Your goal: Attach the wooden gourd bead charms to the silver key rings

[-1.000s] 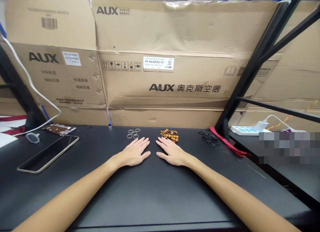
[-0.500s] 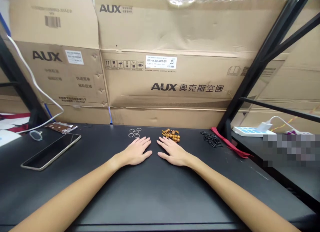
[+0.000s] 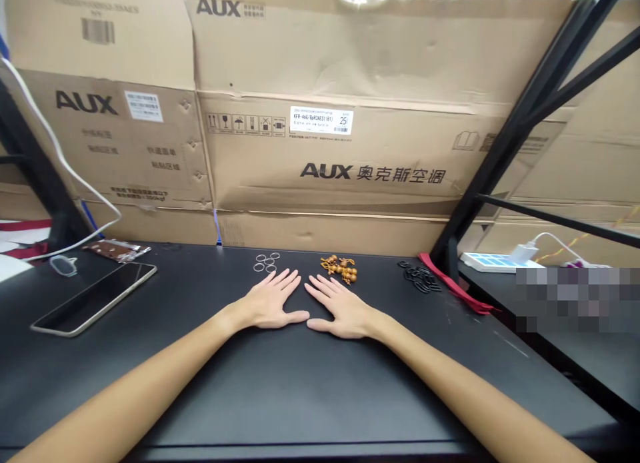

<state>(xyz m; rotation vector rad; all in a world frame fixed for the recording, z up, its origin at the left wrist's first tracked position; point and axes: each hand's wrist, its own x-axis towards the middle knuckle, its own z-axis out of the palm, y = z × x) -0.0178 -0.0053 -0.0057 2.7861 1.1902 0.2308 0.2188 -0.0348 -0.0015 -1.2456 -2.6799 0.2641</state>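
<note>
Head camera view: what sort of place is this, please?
Probably a warehouse or storeroom work corner: flattened AUX air-conditioner cartons stand behind a black work table, beside black metal shelving.

A pixelated patch [image 3: 570,298] hides part of the side table [image 3: 575,370]; the orange beads [image 3: 341,268] are too small to tell

Black tabletop [image 3: 280,396] recorded, metal rings [image 3: 267,262] laid out, wooden beads [image 3: 340,268] alongside, black rings [image 3: 419,278], probably rubber, red strip [image 3: 453,283], flat phone [image 3: 94,298] placed left.
</note>
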